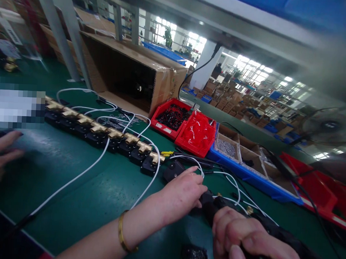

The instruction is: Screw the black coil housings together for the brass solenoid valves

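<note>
My left hand (187,189), a gold bracelet (122,232) at its wrist, has its fingers bent down over a black part (206,197). My right hand (251,240) is wrapped round a dark tool (209,211) whose front end points at the left fingertips; the contact there is partly hidden. A black housing (173,170) lies just beyond my left hand, beside white cables (189,157). Running to the upper left is a row of black valve units with brass tee fittings (98,127).
Another person's hand (1,158) is at the left edge. Behind the row stand an open cardboard box (163,81), red bins (165,130) and a blue divided tray (245,171). Yellow-handled pliers (166,153) lie by the row; a black block (194,256) sits at the bottom.
</note>
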Tool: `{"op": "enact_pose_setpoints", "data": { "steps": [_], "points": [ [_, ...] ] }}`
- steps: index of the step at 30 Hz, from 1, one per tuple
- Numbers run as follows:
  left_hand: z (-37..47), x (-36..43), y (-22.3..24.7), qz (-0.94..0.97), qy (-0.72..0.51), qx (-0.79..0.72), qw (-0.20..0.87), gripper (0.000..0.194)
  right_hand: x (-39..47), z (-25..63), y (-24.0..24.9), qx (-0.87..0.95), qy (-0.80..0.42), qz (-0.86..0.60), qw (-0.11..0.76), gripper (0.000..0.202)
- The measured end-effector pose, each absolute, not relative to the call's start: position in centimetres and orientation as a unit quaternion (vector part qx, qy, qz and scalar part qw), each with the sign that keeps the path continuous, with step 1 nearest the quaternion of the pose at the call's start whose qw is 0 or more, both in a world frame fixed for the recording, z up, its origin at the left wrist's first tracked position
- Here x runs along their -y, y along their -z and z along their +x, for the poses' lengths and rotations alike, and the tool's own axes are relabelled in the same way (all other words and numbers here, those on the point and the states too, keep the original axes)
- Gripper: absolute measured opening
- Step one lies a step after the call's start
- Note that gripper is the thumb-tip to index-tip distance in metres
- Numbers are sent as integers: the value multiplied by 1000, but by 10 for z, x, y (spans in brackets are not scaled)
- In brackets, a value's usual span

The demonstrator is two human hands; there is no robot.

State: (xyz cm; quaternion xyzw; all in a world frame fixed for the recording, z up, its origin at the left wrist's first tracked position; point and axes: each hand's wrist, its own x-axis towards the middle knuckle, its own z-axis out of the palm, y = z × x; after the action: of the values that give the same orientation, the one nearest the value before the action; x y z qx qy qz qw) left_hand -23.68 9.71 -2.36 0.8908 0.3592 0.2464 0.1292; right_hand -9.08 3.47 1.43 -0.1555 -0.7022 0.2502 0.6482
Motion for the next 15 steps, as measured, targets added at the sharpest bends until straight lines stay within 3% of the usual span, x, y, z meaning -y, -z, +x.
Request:
{"op": "enact_pose_setpoints", "data": {
  "steps": [6,12,15],
  "points": [
    [-236,-94,22,891,-236,-375,97,27,-30,-93,-13,649,-257,-160,698,26],
    [-267,-80,17,870,-275,-386,133,86,-11,-64,-43,649,-234,-164,705,24],
    [-284,-70,16,856,-259,-427,137,95,-9,-72,-48,614,-240,-178,730,22]
  ]
}}
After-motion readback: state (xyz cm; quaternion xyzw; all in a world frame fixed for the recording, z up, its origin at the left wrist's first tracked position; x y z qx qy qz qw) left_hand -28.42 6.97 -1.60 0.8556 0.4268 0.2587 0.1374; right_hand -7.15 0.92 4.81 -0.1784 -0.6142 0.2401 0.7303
